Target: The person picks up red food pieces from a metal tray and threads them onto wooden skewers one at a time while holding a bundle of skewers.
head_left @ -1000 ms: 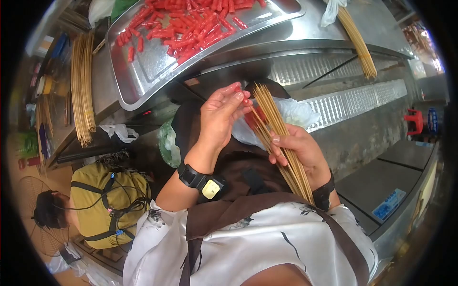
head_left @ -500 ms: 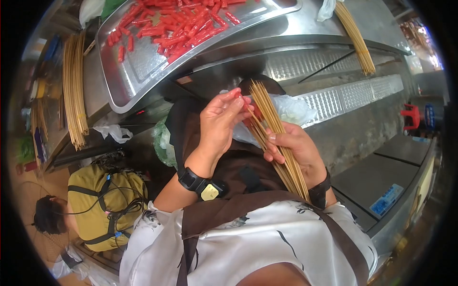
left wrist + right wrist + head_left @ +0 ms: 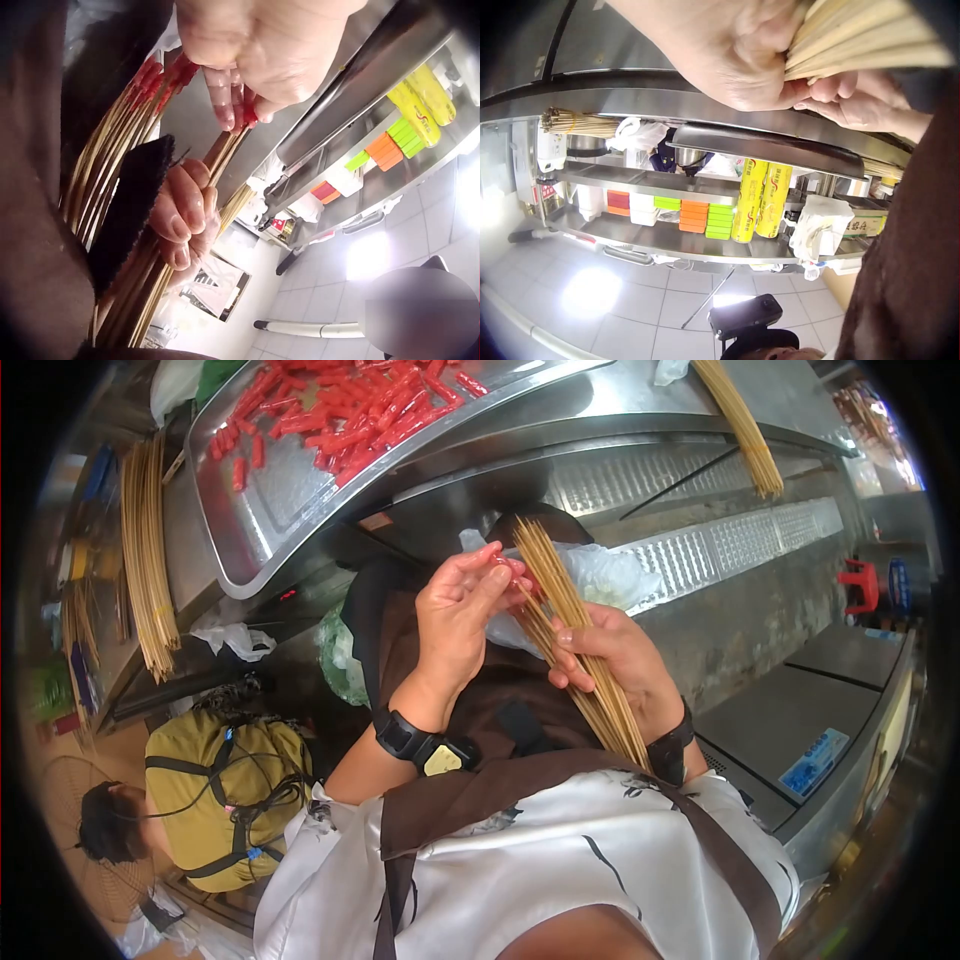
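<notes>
My left hand [image 3: 455, 615] pinches a small glossy red piece [image 3: 249, 118] between thumb and fingers, at the pointed end of one skewer. Below and to the right, my right hand [image 3: 622, 660] grips a thick bundle of bamboo skewers [image 3: 556, 572], its fingers curled round them. The bundle slants across the apron, points upward. Several skewers with red pieces [image 3: 146, 86] on their ends appear beside the hands in the left wrist view. A metal tray [image 3: 262, 510] ahead holds a heap of red sticks [image 3: 355, 420].
More skewer bundles lie on the counter, one at left [image 3: 148, 560] and one at right [image 3: 740, 425]. A whitish plastic bag [image 3: 610, 580] sits behind the hands. Someone with a yellow-green backpack [image 3: 215, 790] is at lower left. A red stool [image 3: 858, 588] stands far right.
The head view has shifted slightly, so the tray sits further up and left. Both hands keep nearly the same pose, the left fingers staying at the skewer's tip.
</notes>
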A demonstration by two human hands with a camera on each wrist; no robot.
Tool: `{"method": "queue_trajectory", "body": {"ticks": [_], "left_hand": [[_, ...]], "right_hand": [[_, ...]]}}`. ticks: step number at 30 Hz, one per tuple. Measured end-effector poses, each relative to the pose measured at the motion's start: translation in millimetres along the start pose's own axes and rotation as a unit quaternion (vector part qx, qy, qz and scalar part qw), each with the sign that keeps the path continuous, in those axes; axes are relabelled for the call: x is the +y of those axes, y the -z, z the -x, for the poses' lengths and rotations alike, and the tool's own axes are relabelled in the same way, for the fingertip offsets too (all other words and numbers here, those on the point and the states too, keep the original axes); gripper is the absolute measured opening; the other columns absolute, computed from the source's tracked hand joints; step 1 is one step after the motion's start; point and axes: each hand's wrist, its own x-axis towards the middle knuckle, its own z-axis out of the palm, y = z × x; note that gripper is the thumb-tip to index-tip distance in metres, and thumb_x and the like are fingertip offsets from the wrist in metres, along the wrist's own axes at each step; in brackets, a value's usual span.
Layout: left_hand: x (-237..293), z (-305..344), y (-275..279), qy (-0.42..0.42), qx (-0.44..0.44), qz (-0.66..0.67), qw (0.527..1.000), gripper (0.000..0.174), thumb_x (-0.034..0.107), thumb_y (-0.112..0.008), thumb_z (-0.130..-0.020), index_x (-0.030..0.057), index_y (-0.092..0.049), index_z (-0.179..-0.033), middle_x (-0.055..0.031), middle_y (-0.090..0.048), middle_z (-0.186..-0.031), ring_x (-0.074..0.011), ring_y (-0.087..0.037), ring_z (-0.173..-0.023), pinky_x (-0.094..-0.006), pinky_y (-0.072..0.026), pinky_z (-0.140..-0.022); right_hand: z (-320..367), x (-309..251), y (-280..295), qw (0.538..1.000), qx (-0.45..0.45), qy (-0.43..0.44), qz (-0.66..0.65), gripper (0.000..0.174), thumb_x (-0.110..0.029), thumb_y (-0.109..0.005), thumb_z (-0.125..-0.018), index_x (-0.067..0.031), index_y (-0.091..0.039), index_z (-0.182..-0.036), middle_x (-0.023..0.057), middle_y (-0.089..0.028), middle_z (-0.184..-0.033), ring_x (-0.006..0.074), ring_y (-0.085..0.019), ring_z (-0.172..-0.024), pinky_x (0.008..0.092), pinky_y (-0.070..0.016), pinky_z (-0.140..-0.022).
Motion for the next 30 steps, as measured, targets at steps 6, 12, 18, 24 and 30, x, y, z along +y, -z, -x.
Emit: {"method": "queue_trajectory", "body": {"ticks": [6,12,18,24,30], "left_hand": [[-1.6,-3.5,9.4,0.079,0.014,-0.005,0.997,0.019,0.008,-0.060,-0.089,0.0014,-0.057,-0.108,-0.0113,-0.065,-0.098,-0.0181,-0.064,-0.084,-0.0307,-0.0527,-0.075],[-1.9,-7.9,22.0,0.130,0.007,-0.092,0.987,0.024,0.011,-0.063,-0.087,-0.0014,-0.057,-0.107,-0.0104,-0.066,-0.093,-0.0160,-0.063,-0.081,-0.0281,-0.0521,-0.072],[-5.1,-14.6,17.5,0.136,-0.003,-0.156,0.978,0.024,0.011,-0.064,-0.086,-0.0012,-0.059,-0.106,-0.0093,-0.066,-0.090,-0.0147,-0.063,-0.077,-0.0270,-0.0521,-0.068],[-6.1,-23.2,18.3,0.137,-0.021,-0.213,0.967,0.022,0.012,-0.064,-0.086,0.0017,-0.061,-0.105,-0.0047,-0.066,-0.087,-0.0104,-0.062,-0.075,-0.0231,-0.0488,-0.064],[-29.4,-26.3,31.9,-0.019,0.012,-0.434,0.900,0.030,0.004,-0.063,-0.080,0.0001,-0.058,-0.109,-0.0134,-0.059,-0.105,-0.0182,-0.061,-0.087,-0.0287,-0.0498,-0.069]], "right_hand": [[-7.0,5.2,11.4,1.000,-0.024,-0.004,-0.018,0.017,-0.004,-0.056,-0.083,0.0003,-0.054,-0.099,0.0079,-0.058,-0.074,0.0131,-0.056,-0.055,0.0285,-0.0510,-0.069],[-5.0,10.3,9.6,0.998,-0.008,0.058,0.033,0.022,-0.002,-0.058,-0.081,0.0023,-0.059,-0.102,0.0065,-0.060,-0.098,0.0135,-0.060,-0.083,0.0256,-0.0488,-0.077],[2.3,3.1,2.4,0.989,0.007,0.082,0.124,0.020,-0.004,-0.059,-0.081,-0.0004,-0.061,-0.100,0.0017,-0.059,-0.096,0.0091,-0.055,-0.085,0.0226,-0.0441,-0.079],[8.3,-4.5,-6.6,0.986,0.023,0.113,0.119,0.021,-0.003,-0.057,-0.082,0.0010,-0.060,-0.103,0.0045,-0.059,-0.102,0.0113,-0.057,-0.086,0.0234,-0.0446,-0.078],[1.6,-4.3,6.4,0.999,-0.028,0.029,0.024,0.025,0.000,-0.054,-0.083,0.0042,-0.056,-0.108,0.0117,-0.059,-0.106,0.0219,-0.063,-0.092,0.0333,-0.0521,-0.085]]}}
